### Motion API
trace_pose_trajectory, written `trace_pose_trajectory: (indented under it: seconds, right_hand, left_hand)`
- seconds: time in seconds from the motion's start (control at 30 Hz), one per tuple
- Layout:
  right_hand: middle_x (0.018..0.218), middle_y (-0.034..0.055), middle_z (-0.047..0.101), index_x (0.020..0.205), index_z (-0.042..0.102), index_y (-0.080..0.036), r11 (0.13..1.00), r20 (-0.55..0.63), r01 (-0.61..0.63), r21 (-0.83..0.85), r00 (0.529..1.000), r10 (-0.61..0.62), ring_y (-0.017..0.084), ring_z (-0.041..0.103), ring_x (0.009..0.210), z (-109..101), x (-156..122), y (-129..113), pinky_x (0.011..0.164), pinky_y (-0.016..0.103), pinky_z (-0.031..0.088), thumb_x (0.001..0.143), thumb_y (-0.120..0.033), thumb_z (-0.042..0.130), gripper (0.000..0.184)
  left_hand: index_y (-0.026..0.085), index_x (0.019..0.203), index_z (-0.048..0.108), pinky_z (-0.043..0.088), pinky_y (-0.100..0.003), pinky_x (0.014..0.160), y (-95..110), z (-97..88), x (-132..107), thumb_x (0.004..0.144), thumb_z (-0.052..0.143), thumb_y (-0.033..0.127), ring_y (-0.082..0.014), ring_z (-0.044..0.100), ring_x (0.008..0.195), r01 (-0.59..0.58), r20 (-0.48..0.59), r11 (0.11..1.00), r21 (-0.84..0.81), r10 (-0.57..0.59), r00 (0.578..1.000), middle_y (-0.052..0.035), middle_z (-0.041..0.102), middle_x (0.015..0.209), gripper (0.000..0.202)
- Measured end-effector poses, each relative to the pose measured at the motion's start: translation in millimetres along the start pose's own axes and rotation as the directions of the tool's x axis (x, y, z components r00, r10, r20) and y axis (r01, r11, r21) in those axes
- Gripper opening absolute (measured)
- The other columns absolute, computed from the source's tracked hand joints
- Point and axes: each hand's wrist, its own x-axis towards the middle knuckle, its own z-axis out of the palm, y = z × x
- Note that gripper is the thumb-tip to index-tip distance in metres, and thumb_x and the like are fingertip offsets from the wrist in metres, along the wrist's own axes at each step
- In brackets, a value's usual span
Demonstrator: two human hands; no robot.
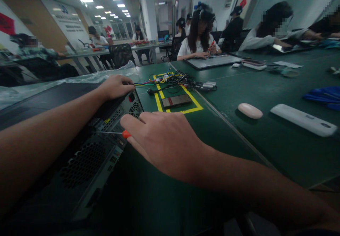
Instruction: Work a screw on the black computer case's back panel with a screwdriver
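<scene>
The fingers (134, 124) of the right hand (168, 142) are closed around the orange handle of a screwdriver (125, 134); almost all of this handle is hidden in the palm. The thin shaft points left, and its end is at the back panel of a black computer case (85, 161), but I cannot tell if it sits in a screw. The back of this hand faces upward, and the forearm slants toward the near right corner of the surface (225, 154).

The left hand (117, 87) lies on the case's upper edge, palm down, with its fingers bent; how firmly they hold, I cannot tell. Its forearm stretches above the case, which stands at the left edge of the surface.

Beyond the hands, a phone (176, 101) lies within yellow tape (198, 107), with a tangle of cables (186, 80) behind it, nearer to the far edge. Toward the right edge are a pale oval object (250, 111) and a long white device (304, 119). At the far edge, another person (198, 39) is seated.
</scene>
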Motion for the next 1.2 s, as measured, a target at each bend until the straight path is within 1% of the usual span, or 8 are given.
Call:
trace_pose_trajectory:
  seconds: [0.17,0.33,0.47,0.53,0.67,0.9,1.03,1.2]
  right_hand:
    - [0.088,-0.0011,0.076,0.118,0.068,-0.023,1.000,0.043,-0.008,-0.016,0.999,0.009,0.018,0.071,0.075,4.1,3.6,-1.0,0.055,0.036,0.018,0.118,-0.030,0.048,0.021]
    - [0.092,0.0004,0.078,0.119,0.066,-0.022,1.000,0.053,0.016,0.009,0.998,-0.016,0.020,0.074,0.076,8.8,4.6,1.5,0.055,0.036,0.021,0.118,-0.033,0.049,0.020]
    - [0.091,0.0010,0.078,0.120,0.066,-0.020,0.999,0.050,0.045,0.011,0.998,-0.046,0.021,0.073,0.075,10.8,3.7,4.5,0.054,0.036,0.021,0.114,-0.023,0.055,0.013]
    - [0.088,0.0013,0.077,0.119,0.066,-0.020,0.999,0.059,0.046,0.006,0.997,-0.047,0.020,0.072,0.072,10.3,3.8,5.0,0.053,0.036,0.021,0.114,-0.018,0.053,0.014]
    - [0.084,0.0023,0.076,0.117,0.067,-0.018,0.999,0.078,0.038,-0.010,0.996,-0.037,0.020,0.070,0.068,9.4,4.4,4.5,0.051,0.036,0.020,0.115,-0.015,0.049,0.018]
    - [0.080,0.0012,0.076,0.111,0.067,-0.019,0.999,0.000,0.043,-0.028,0.999,-0.043,0.020,0.070,0.065,14.7,3.3,4.8,0.050,0.037,0.016,0.110,-0.015,0.055,0.013]
    - [0.080,0.0011,0.077,0.110,0.068,-0.020,0.999,-0.005,0.037,-0.036,0.999,-0.037,0.020,0.071,0.066,14.9,2.8,4.6,0.050,0.036,0.016,0.109,-0.015,0.056,0.013]
    - [0.082,0.0019,0.078,0.110,0.067,-0.019,0.999,0.008,0.046,-0.027,0.999,-0.046,0.021,0.072,0.068,14.0,2.5,4.8,0.051,0.036,0.017,0.109,-0.016,0.057,0.011]
  left_hand:
    - [0.021,0.111,0.091,0.058,-0.046,0.100,-0.8,0.5,0.5,0.085,0.057,0.048,-0.0398,0.076,0.111,0.012,0.007,1.000,0.020,-0.012,1.000,-0.0134,0.086,0.116,0.050]
    - [0.021,0.111,0.091,0.058,-0.043,0.101,-2.7,1.6,1.5,0.084,0.060,0.051,-0.0383,0.075,0.111,0.005,-0.004,1.000,0.002,-0.005,1.000,-0.0138,0.085,0.116,0.051]
    - [0.020,0.112,0.090,0.058,-0.043,0.101,-2.7,1.9,1.4,0.085,0.057,0.049,-0.0376,0.075,0.110,-0.004,0.006,1.000,0.007,0.004,1.000,-0.0132,0.085,0.115,0.051]
    - [0.021,0.112,0.090,0.058,-0.043,0.101,-1.7,1.5,1.2,0.086,0.056,0.049,-0.0374,0.075,0.111,-0.002,0.012,1.000,0.025,0.002,1.000,-0.0125,0.085,0.116,0.051]
    - [0.021,0.112,0.089,0.057,-0.042,0.098,0.4,0.6,0.9,0.086,0.055,0.049,-0.0359,0.076,0.109,0.009,0.020,0.999,0.048,-0.010,1.000,-0.0119,0.085,0.115,0.052]
    - [0.018,0.112,0.089,0.058,-0.044,0.098,-1.2,1.6,0.9,0.085,0.054,0.050,-0.0368,0.076,0.103,-0.015,0.009,1.000,0.024,0.015,1.000,-0.0139,0.085,0.113,0.054]
    - [0.022,0.109,0.090,0.058,-0.044,0.098,0.3,1.4,0.4,0.085,0.056,0.048,-0.0368,0.076,0.106,0.012,0.001,1.000,0.026,-0.012,1.000,-0.0116,0.086,0.113,0.050]
    - [0.021,0.109,0.091,0.058,-0.042,0.098,3.5,0.0,-0.3,0.086,0.056,0.047,-0.0358,0.076,0.108,0.020,0.001,0.999,0.045,-0.020,1.000,-0.0114,0.086,0.113,0.049]
